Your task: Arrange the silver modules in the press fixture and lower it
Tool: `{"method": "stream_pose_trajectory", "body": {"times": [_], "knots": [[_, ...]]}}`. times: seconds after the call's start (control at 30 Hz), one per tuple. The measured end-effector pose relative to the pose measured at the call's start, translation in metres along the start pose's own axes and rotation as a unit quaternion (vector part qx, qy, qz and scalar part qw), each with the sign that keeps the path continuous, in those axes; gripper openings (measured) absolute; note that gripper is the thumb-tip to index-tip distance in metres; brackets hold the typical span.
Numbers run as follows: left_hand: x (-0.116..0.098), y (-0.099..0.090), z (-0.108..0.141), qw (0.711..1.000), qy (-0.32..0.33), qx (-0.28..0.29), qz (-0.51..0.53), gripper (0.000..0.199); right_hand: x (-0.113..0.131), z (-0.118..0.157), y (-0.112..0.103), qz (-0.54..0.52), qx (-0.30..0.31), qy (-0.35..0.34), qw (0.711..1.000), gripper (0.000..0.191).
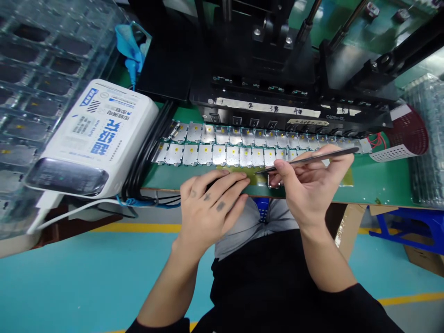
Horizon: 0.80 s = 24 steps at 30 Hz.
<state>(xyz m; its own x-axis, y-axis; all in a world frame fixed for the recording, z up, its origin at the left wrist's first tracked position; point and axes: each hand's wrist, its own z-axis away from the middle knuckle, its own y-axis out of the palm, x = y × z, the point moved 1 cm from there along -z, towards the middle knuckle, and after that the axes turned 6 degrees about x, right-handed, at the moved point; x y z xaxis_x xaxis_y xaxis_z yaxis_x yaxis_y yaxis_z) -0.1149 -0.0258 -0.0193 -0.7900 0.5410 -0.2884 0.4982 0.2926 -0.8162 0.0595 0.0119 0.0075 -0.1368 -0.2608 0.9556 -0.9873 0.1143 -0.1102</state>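
Dark tweezers (317, 158) are held in my right hand (308, 185), their tip pointing left, low over a yellowish-green strip (255, 178) at the bench edge. Beneath the right fingers, a small metal-edged piece (274, 180) shows partly; whether the fingers grip it is unclear. My left hand (213, 199) lies palm down with fingers slightly spread, its fingertips on the strip's left part. It holds nothing visible. Just beyond both hands run two rows of small silvery plates (218, 155) with yellow dots. The right hand covers part of the near row.
A white power unit (100, 134) with a cable stands at the left, beside stacked clear trays (31, 92) and black cables (147, 157). Black machinery (256, 101) with switches spans the back. At the right are a dark red perforated roll (409, 134) and more clear trays (428, 138).
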Motion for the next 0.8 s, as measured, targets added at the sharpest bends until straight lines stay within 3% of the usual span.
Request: {"method": "stream_pose_trajectory", "body": {"times": [0.27, 0.37, 0.47, 0.57, 0.63, 0.8], "knots": [[0.003, -0.003, 0.001, 1.000, 0.010, 0.012, -0.010, 0.028, 0.007, 0.001, -0.002, -0.068, -0.012, -0.005, 0.998, 0.046], [0.008, -0.007, 0.003, 0.999, 0.026, 0.041, 0.001, 0.034, 0.014, -0.005, -0.028, -0.063, -0.061, -0.017, 0.996, 0.045], [0.004, -0.010, 0.002, 0.999, 0.013, 0.047, -0.011, 0.036, 0.010, -0.017, -0.071, -0.044, -0.102, -0.023, 0.994, 0.048], [-0.018, -0.008, -0.007, 1.000, 0.003, 0.022, -0.016, 0.034, -0.006, -0.029, -0.108, -0.037, -0.075, 0.007, 0.997, 0.053], [-0.041, 0.000, -0.018, 0.999, 0.034, 0.016, 0.006, 0.030, -0.018, -0.032, -0.121, -0.038, -0.046, 0.037, 0.998, 0.055], [-0.088, 0.031, -0.043, 0.990, 0.116, 0.075, 0.036, 0.027, -0.037, -0.031, -0.123, -0.049, -0.011, 0.043, 0.998, 0.058]]}}
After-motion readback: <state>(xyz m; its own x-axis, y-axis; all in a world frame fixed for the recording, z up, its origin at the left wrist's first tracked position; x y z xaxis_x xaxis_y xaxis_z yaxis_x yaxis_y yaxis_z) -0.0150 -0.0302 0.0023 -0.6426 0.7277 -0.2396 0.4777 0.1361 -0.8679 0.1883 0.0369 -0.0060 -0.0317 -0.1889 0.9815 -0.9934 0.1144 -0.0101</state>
